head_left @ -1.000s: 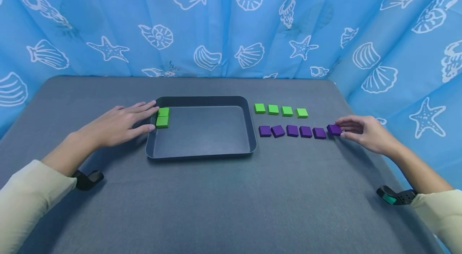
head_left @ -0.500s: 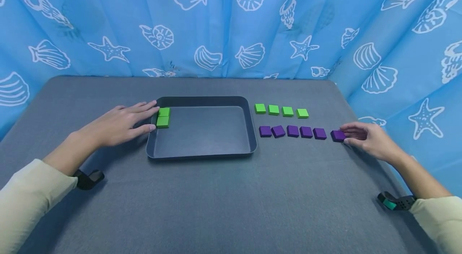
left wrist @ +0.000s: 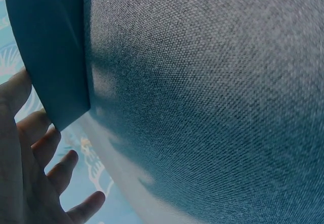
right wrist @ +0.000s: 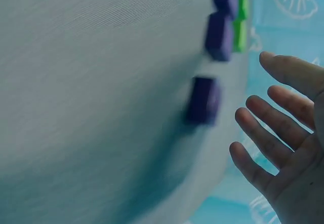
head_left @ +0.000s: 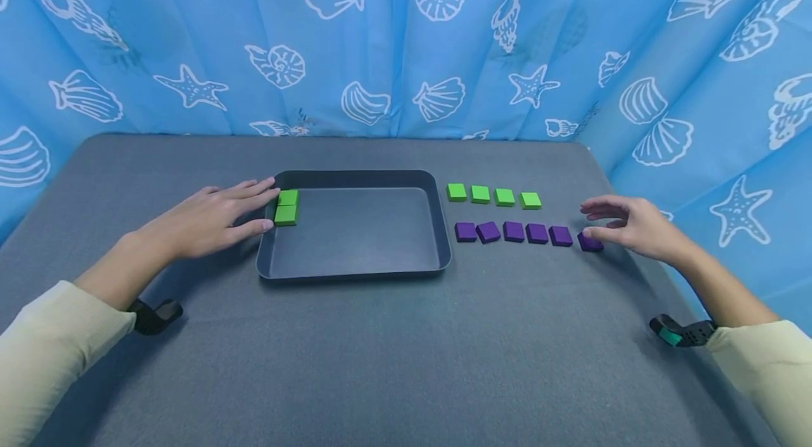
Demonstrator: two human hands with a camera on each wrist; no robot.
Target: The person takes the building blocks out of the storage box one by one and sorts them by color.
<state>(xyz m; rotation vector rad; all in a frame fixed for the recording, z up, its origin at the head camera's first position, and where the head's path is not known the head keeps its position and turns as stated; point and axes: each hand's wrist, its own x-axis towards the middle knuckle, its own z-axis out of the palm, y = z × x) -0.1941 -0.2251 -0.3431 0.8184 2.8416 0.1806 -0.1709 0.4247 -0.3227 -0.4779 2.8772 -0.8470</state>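
My left hand [head_left: 203, 218] rests at the left end of a dark shallow baking tray [head_left: 361, 235], its fingers extended over the rim. Inside the tray's left end lie two bright green square blocks [head_left: 286, 215], edge to edge, beside my fingertips. The left wrist view shows fingers against the outer tray wall [left wrist: 50, 47]. Over the right side of the table hovers my right hand [head_left: 643, 230], fingers spread and holding nothing. Below it a purple block [right wrist: 203, 101] sits on the cloth, apart from the fingers in the right wrist view; the thumb partly covers it in the head view.
Several purple blocks [head_left: 513, 232] form a row right of the tray, one of them turned askew. Behind them several green blocks [head_left: 480, 194] stand in a shorter row. A grey cloth [head_left: 406, 355] covers the table. Blue shell-patterned curtains [head_left: 393, 38] hang behind and at the right.
The end purple block moved right and slightly nearer while my right hand held it, then was let go. That hand has since lifted off it. My left hand stays put.
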